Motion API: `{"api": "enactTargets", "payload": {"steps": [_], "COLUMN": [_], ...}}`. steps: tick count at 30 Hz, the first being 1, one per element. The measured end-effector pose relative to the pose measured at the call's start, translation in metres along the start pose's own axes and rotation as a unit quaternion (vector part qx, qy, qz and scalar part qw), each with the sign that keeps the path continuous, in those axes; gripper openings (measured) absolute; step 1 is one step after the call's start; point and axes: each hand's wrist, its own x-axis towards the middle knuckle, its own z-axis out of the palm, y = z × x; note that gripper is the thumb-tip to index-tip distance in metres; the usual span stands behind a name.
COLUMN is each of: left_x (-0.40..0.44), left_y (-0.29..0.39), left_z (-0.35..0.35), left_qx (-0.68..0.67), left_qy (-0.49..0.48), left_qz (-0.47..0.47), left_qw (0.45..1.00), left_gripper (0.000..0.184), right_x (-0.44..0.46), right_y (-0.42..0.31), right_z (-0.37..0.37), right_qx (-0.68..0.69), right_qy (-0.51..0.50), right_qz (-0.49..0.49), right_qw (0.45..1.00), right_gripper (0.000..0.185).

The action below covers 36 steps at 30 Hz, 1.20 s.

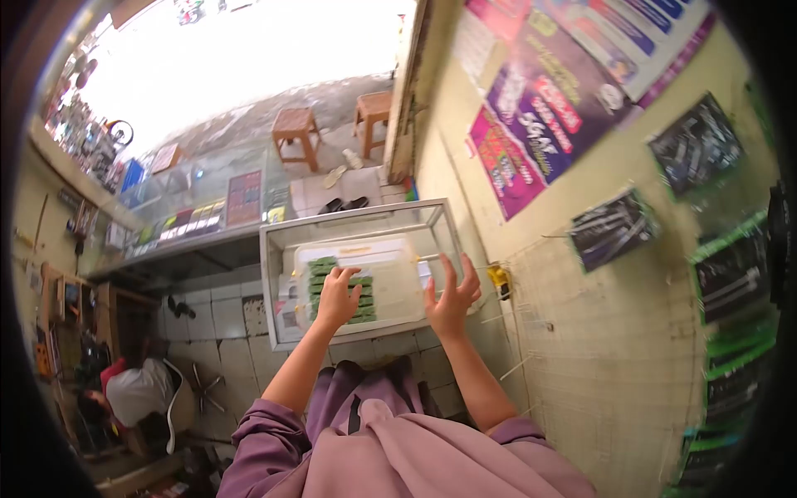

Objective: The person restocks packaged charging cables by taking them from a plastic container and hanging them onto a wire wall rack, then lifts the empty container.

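Below me stands a glass case [274,336] with a metal frame. A whitish plastic container [394,290] sits in it or on it; which one I cannot tell. Rows of green packets [363,314] fill the container's left part. My left hand [339,295] is over these packets, fingers spread and bent, with nothing visible in it. Whether its fingertips touch the packets is unclear. My right hand [452,299] is raised at the container's right edge, fingers apart and empty.
A long glass counter [187,241] runs off to the left. Two brown stools [296,129] stand beyond the case, with dark sandals [344,204] nearer. A seated person [141,390] is at lower left. Packets [613,230] hang on hooks along the right wall.
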Motion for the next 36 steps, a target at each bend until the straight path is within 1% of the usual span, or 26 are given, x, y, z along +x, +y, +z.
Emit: {"api": "enactTargets", "payload": {"steps": [1, 2, 3, 5, 7, 8, 9, 11, 14, 15, 16, 17, 18, 21, 22, 23, 24, 25, 27, 28, 30, 31, 32, 33, 35, 36], "left_x": [-0.012, -0.023, -0.032, -0.044, -0.047, -0.044, -0.038, -0.023, 0.009, 0.018, 0.024, 0.031, 0.036, 0.043, 0.043, 0.043, 0.043, 0.042, 0.041, 0.039, 0.034, 0.033, 0.031, 0.027, 0.016, 0.01], "left_y": [-0.02, -0.038, -0.056, -0.087, -0.107, -0.116, -0.122, -0.134, -0.15, -0.156, -0.16, -0.165, -0.167, -0.17, -0.172, -0.171, -0.164, -0.158, -0.14, -0.128, -0.104, -0.086, -0.069, -0.05, -0.018, -0.004], "left_z": [-0.004, -0.003, -0.001, 0.01, 0.025, 0.034, 0.04, 0.056, 0.074, 0.081, 0.086, 0.091, 0.093, 0.099, 0.101, 0.102, 0.099, 0.098, 0.098, 0.099, 0.101, 0.1, 0.099, 0.097, 0.095, 0.095], "left_qx": [0.018, 0.045, 0.049, 0.123, 0.133, 0.167, 0.201, 0.226, 0.311, 0.308, 0.347, 0.386, 0.385, 0.389, 0.37, 0.351, 0.334, 0.334, 0.243, 0.24, 0.088, 0.01, -0.033, -0.036, -0.086, -0.071], "left_qy": [-0.003, 0.02, 0.021, 0.004, 0.003, -0.001, -0.005, 0.003, 0.015, 0.013, 0.004, -0.004, -0.006, -0.039, -0.013, 0.013, 0.012, 0.012, 0.085, 0.085, 0.081, 0.075, 0.058, 0.055, -0.008, -0.006], "left_qz": [-0.043, -0.045, -0.06, -0.062, -0.069, -0.06, -0.047, -0.024, 0.035, 0.036, 0.036, 0.036, 0.037, 0.014, 0.01, 0.007, -0.002, 0.006, -0.006, 0.007, -0.009, -0.016, -0.01, 0.006, 0.036, 0.083], "left_qw": [0.999, 0.998, 0.997, 0.99, 0.989, 0.984, 0.978, 0.974, 0.95, 0.951, 0.937, 0.922, 0.922, 0.92, 0.929, 0.936, 0.942, 0.942, 0.966, 0.967, 0.993, 0.997, 0.998, 0.998, 0.996, 0.994], "left_gripper": [0.037, 0.031, 0.031, 0.028, 0.027, 0.026, 0.026, 0.025, 0.023, 0.023, 0.021, 0.019, 0.019, 0.021, 0.019, 0.018, 0.026, 0.026, 0.04, 0.04, 0.067, 0.082, 0.093, 0.093, 0.092, 0.087], "right_x": [-0.01, -0.02, -0.029, -0.049, -0.065, -0.071, -0.073, -0.079, -0.077, -0.077, -0.077, -0.076, -0.076, -0.073, -0.072, -0.069, -0.066, -0.063, -0.054, -0.048, -0.039, -0.035, -0.031, -0.027, -0.014, -0.006], "right_y": [-0.004, -0.008, -0.009, -0.005, 0.003, 0.008, 0.01, 0.02, 0.031, 0.035, 0.039, 0.043, 0.045, 0.051, 0.052, 0.053, 0.053, 0.051, 0.047, 0.045, 0.035, 0.028, 0.02, 0.011, -0.004, -0.012], "right_z": [0.022, 0.043, 0.066, 0.11, 0.15, 0.17, 0.188, 0.219, 0.252, 0.262, 0.271, 0.279, 0.286, 0.297, 0.297, 0.294, 0.289, 0.283, 0.262, 0.25, 0.224, 0.208, 0.193, 0.177, 0.143, 0.121], "right_qx": [0.01, 0.025, 0.033, 0.041, 0.04, 0.035, 0.031, 0.024, 0.002, -0.011, -0.013, -0.037, -0.061, -0.035, -0.037, 0.007, 0.052, 0.049, 0.113, 0.106, 0.174, 0.168, 0.198, 0.229, 0.231, 0.22], "right_qy": [-0.056, -0.082, -0.095, -0.182, -0.209, -0.224, -0.237, -0.256, -0.29, -0.307, -0.309, -0.316, -0.323, -0.348, -0.347, -0.335, -0.318, -0.313, -0.295, -0.285, -0.236, -0.223, -0.201, -0.176, -0.119, -0.105], "right_qz": [-0.027, -0.051, -0.052, -0.12, -0.13, -0.139, -0.147, -0.139, -0.14, -0.152, -0.149, -0.178, -0.206, -0.199, -0.196, -0.18, -0.163, -0.16, -0.098, -0.095, -0.043, -0.041, 0.019, 0.077, 0.082, 0.102], "right_qw": [0.998, 0.995, 0.994, 0.975, 0.968, 0.964, 0.96, 0.956, 0.947, 0.939, 0.939, 0.931, 0.922, 0.915, 0.916, 0.925, 0.932, 0.935, 0.944, 0.948, 0.955, 0.959, 0.959, 0.954, 0.962, 0.964], "right_gripper": [0.058, 0.053, 0.053, 0.042, 0.038, 0.035, 0.032, 0.032, 0.031, 0.031, 0.031, 0.031, 0.031, 0.031, 0.031, 0.028, 0.025, 0.025, 0.029, 0.029, 0.026, 0.026, 0.025, 0.024, 0.024, 0.025]}}
